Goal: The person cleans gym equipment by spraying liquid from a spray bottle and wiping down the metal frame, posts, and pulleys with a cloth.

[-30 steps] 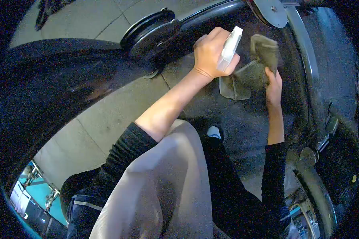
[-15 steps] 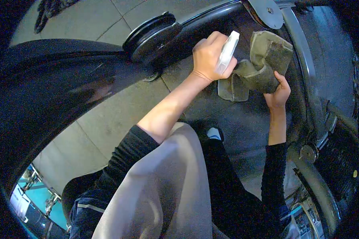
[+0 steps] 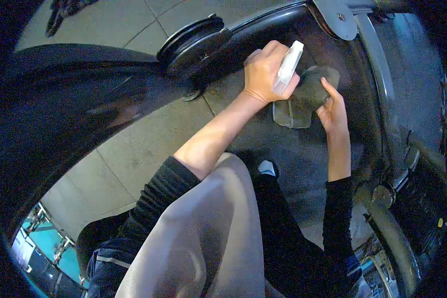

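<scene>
The left hand [image 3: 264, 73] grips a spray bottle [image 3: 288, 67]; the right hand [image 3: 334, 112], near it, holds a cloth [image 3: 313, 89].

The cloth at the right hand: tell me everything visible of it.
A grey-brown, soft-looking cloth, bunched and partly blurred. The right hand grips its right side, thumb on top. A pale-edged flap shows at lower left, below the left hand; whether that hand touches it, I can't tell.

Counting two hands [image 3: 268, 69] [image 3: 335, 113], at one and two o'clock; one white plastic piece [image 3: 288, 69] at one; one cloth [image 3: 310, 92] at two; two sleeves [image 3: 159, 188] [image 3: 338, 211] at eight and four; one pale garment [image 3: 213, 213] near six.
</scene>
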{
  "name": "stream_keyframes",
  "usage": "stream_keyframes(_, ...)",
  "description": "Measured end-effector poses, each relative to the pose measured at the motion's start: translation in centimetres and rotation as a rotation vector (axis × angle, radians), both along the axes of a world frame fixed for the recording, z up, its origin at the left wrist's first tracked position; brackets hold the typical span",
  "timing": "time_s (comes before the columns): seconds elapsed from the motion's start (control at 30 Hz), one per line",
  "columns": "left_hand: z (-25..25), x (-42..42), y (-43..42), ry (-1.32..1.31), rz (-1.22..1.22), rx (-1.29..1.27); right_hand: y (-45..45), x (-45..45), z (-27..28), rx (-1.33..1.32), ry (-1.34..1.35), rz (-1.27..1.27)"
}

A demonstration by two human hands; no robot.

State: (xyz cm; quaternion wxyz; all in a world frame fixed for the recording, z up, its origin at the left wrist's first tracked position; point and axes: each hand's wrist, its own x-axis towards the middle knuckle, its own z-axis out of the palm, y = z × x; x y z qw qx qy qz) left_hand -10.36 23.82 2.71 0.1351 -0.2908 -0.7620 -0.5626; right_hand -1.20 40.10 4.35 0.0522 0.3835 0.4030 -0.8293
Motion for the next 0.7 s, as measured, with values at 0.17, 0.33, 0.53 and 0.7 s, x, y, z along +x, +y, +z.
stream_keyframes(0.17,-0.1,0.4,0.2,-0.016,0.010,0.017,0.0,-0.5,-0.4,0.092,0.034,-0.144)
stream_keyframes(0.33,0.1,0.4,0.3,-0.026,0.007,0.004,-0.7,-1.7,-0.2,0.667,-0.004,-0.248)
stream_keyframes(0.53,0.0,0.5,0.3,-0.017,0.003,0.004,1.0,-2.6,-1.4,0.159,0.159,-0.316)
stream_keyframes(0.7,-0.4,0.2,0.3,-0.011,-0.007,0.001,0.6,-2.5,-0.2,-0.006,0.195,-0.304)
